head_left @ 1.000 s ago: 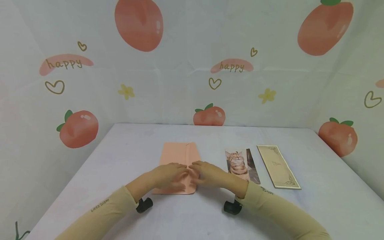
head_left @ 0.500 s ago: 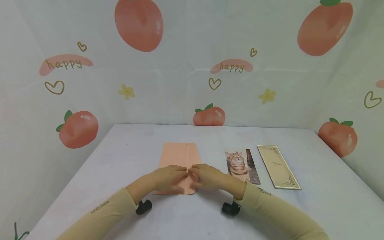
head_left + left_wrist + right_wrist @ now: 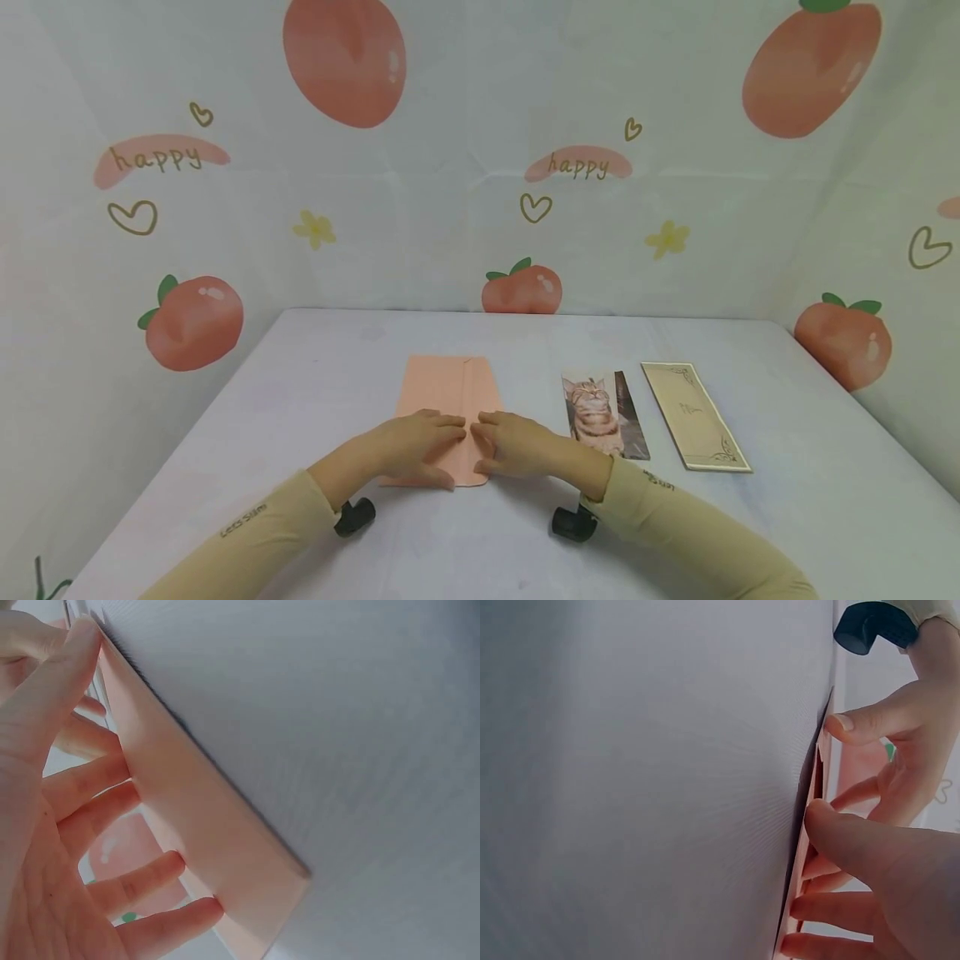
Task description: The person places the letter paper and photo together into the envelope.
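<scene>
A pink paper envelope (image 3: pixel 435 387) lies flat on the white table, its flap crease running along the right part. My left hand (image 3: pixel 422 443) rests on its near left part, fingers spread with the fingertips on the paper. Opposite, my right hand (image 3: pixel 521 443) touches the near right part, its fingers pointing toward the left hand's. Both thumbs sit at the near edge. In the right wrist view that edge of the envelope (image 3: pixel 801 859) parts slightly near the right thumb. The left wrist view shows the left fingertips against the envelope (image 3: pixel 206 817).
Right of the envelope lies a picture card of a cat (image 3: pixel 594 412) with a dark strip along its side. Further right is a long beige card (image 3: pixel 693 417) with ornamented corners. Black wrist cameras hang under both sleeves. A printed curtain (image 3: pixel 450 208) stands behind the table.
Both hands have shifted slightly toward the near edge of the envelope, and the thumbs have come to that edge. The envelope and cards stay in place.
</scene>
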{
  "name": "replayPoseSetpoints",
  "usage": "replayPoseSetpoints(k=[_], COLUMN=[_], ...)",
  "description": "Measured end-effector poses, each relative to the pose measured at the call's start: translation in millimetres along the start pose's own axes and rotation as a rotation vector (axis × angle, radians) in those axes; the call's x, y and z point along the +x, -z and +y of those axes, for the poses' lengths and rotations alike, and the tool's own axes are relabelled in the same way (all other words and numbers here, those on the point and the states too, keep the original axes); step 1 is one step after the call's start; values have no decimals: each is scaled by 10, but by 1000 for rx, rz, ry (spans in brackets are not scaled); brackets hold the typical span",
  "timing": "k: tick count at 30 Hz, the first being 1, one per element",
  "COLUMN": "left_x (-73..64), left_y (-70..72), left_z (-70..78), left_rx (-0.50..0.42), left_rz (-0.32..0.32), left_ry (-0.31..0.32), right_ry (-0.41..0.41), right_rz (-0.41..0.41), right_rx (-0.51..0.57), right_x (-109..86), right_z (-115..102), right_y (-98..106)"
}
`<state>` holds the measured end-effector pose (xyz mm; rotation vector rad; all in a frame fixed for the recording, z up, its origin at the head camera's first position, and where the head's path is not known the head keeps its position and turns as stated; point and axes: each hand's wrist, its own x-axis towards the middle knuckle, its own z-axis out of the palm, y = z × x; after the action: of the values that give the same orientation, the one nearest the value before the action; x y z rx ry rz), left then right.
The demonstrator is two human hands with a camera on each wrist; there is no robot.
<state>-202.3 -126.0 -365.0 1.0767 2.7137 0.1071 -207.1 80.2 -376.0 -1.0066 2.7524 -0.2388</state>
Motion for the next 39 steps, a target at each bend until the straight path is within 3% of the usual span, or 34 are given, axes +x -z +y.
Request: replayPoseSetpoints(k=[8,19,39], left_x=[-17,8,10], left_y=[25,12,22], left_z=[-14,-82,-91], left_rx=[-8,51,-36], left_rz=[19,49,63], left_ry=[-28,-81,-89], right_ry=[-12,-21,-8], right_rz=[-17,-31,-23], right_rx=[-24,5,-5], right_x=[-13,-23,-17], right_z=[-16,-17,25], right_y=[2,23,15])
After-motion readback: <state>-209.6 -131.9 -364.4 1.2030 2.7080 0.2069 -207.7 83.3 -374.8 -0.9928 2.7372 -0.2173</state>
